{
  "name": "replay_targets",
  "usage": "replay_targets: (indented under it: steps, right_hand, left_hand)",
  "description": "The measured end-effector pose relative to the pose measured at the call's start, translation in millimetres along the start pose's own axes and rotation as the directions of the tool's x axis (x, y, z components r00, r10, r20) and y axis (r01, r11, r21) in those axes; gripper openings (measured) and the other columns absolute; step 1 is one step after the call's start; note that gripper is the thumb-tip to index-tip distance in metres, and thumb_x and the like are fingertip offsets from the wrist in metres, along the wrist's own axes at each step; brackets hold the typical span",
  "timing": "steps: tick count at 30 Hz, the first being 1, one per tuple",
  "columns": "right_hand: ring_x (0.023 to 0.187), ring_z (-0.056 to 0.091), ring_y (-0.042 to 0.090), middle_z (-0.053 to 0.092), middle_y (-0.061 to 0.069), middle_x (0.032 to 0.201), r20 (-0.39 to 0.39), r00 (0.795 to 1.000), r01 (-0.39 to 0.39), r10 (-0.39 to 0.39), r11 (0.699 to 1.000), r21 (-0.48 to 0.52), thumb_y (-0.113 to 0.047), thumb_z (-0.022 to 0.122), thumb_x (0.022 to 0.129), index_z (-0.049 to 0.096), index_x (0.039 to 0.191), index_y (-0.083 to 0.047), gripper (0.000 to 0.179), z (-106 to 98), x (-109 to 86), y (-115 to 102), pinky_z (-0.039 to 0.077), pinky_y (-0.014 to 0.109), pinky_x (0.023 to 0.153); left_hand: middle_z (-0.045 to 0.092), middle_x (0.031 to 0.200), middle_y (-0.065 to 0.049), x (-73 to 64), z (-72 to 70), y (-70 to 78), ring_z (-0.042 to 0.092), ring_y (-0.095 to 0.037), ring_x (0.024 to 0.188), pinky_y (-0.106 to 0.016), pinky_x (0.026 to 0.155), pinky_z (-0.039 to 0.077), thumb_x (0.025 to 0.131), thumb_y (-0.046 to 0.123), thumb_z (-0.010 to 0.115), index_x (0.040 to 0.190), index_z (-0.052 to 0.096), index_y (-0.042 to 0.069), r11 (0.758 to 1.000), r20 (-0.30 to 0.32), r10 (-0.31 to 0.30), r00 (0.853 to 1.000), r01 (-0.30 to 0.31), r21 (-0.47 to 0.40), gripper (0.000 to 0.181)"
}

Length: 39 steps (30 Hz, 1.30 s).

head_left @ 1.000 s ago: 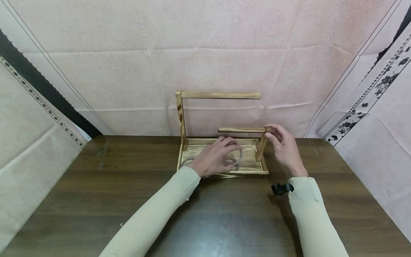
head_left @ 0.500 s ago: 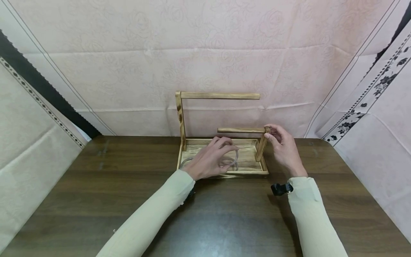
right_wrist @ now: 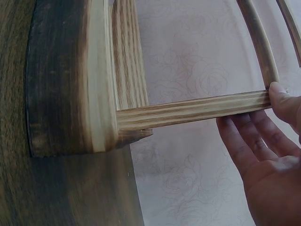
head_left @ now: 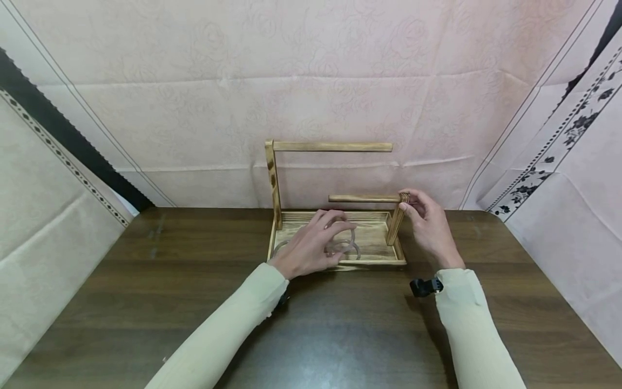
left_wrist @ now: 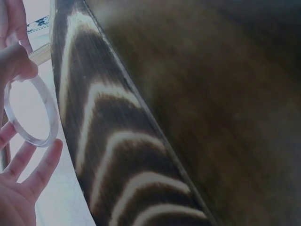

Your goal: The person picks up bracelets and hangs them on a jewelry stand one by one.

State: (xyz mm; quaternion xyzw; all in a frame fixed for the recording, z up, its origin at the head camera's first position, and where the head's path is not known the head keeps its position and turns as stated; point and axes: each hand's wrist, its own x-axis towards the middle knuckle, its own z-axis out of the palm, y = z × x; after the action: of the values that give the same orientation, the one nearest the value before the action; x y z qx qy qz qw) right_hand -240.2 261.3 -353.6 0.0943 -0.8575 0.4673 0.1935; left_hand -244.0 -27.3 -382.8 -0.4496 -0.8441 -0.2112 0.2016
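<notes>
Easing the translucent ring (left_wrist: pixel 53 115) toward nine o'clock over the tray (head_left: pixel 374 237), pinched in the left hand (head_left: pixel 311 246), so nearer the free end of the lower bar (head_left: pixel 362 199), gripping the short post (head_left: pixel 396 224) at three o'clock with the right hand (head_left: pixel 427 224).

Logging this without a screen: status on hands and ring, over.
Left hand pinching pale ring over tray. Right hand gripping top of short post. No ring on short bar; other rings in tray, partly hidden.

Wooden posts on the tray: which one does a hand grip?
The shorter post, at the tray's right end: the right hand pinches its top, while no hand touches the taller post at the left.
</notes>
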Motion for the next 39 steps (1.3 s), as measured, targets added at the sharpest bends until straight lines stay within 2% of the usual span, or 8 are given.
replay_targets:
  steps: [3,8,14,22,26,30,34,39]
  right_hand:
    - [0.113,0.062,0.006,0.065,0.014,0.119,0.004,1.0,-0.002,0.002,1.0,0.004,-0.014,0.057,0.105,0.06,0.135,-0.006,0.031,-0.5,-0.8,-1.6,0.045,0.006,0.087]
    - [0.12,0.063,0.023,0.065,0.016,0.122,0.012,1.0,-0.008,0.007,1.0,0.008,-0.013,0.056,0.105,0.059,0.136,-0.005,0.032,-0.8,-0.4,-1.6,0.044,0.004,0.086]
    - [0.124,0.062,0.03,0.064,0.018,0.122,0.018,1.0,-0.012,0.012,1.0,0.006,-0.012,0.055,0.105,0.058,0.137,-0.004,0.033,-0.7,1.2,0.4,0.042,0.004,0.086]
    - [0.123,0.062,0.029,0.064,0.016,0.12,0.022,1.0,-0.019,0.019,1.0,0.001,-0.016,0.055,0.106,0.059,0.136,-0.006,0.032,-2.3,-1.0,-3.3,0.044,0.009,0.089]
    - [0.122,0.063,0.026,0.064,0.012,0.119,0.018,1.0,-0.017,0.017,1.0,-0.008,-0.017,0.055,0.106,0.059,0.136,-0.006,0.031,-1.6,0.0,-1.6,0.045,0.009,0.089]
    - [0.117,0.063,0.016,0.064,0.012,0.119,0.014,1.0,-0.008,0.008,1.0,-0.015,-0.016,0.055,0.106,0.059,0.135,-0.006,0.031,-1.1,0.5,0.2,0.046,0.009,0.088]
    - [0.115,0.061,0.009,0.064,0.015,0.119,0.012,1.0,-0.004,0.004,1.0,-0.021,-0.015,0.055,0.106,0.059,0.135,-0.005,0.031,-0.9,0.5,0.9,0.046,0.009,0.088]
    - [0.115,0.062,0.009,0.063,0.017,0.12,0.012,1.0,-0.006,0.006,1.0,-0.019,-0.015,0.055,0.106,0.058,0.135,-0.005,0.031,-0.6,0.5,1.0,0.046,0.009,0.088]
  left_hand:
    - [0.051,0.146,-0.002,-3.1,-0.8,0.6,0.047,-0.022,0.133,-0.034,0.093,0.057,0.087,0.02,0.078,0.141,0.058,0.024,1.0,-0.006,-0.009,1.0,0.009,-0.004,0.058]
    - [0.05,0.148,-0.005,-6.8,-3.5,-0.2,0.048,-0.025,0.131,-0.032,0.086,0.058,0.085,0.02,0.079,0.14,0.058,0.023,1.0,-0.02,-0.021,1.0,0.021,0.013,0.059]
    - [0.049,0.147,-0.003,-8.9,-7.8,-2.3,0.047,-0.024,0.13,-0.035,0.093,0.057,0.084,0.018,0.076,0.139,0.058,0.025,0.999,-0.037,-0.028,0.999,0.029,0.029,0.058]
    - [0.047,0.146,-0.003,-9.5,-12.0,-1.1,0.047,-0.025,0.128,-0.032,0.078,0.06,0.08,0.015,0.075,0.136,0.059,0.023,0.999,-0.093,-0.033,0.995,0.036,0.027,0.059]
    - [0.047,0.146,-0.004,-8.5,-14.0,-0.9,0.047,-0.026,0.128,-0.033,0.08,0.06,0.079,0.016,0.075,0.137,0.057,0.02,0.998,-0.113,-0.029,0.993,0.036,0.06,0.061]
    - [0.048,0.146,-0.006,-7.8,-17.3,-1.5,0.047,-0.028,0.129,-0.035,0.082,0.06,0.08,0.016,0.075,0.137,0.056,0.02,0.995,-0.13,-0.032,0.991,0.044,0.088,0.06]
    - [0.048,0.146,-0.007,-7.6,-19.2,-3.0,0.047,-0.028,0.13,-0.034,0.08,0.06,0.079,0.014,0.074,0.136,0.056,0.021,0.995,-0.148,-0.05,0.988,0.063,0.08,0.06]
    - [0.048,0.145,-0.006,-6.5,-19.8,-3.9,0.046,-0.029,0.13,-0.036,0.083,0.06,0.078,0.012,0.075,0.135,0.056,0.021,0.995,-0.176,-0.062,0.982,0.075,0.068,0.06]
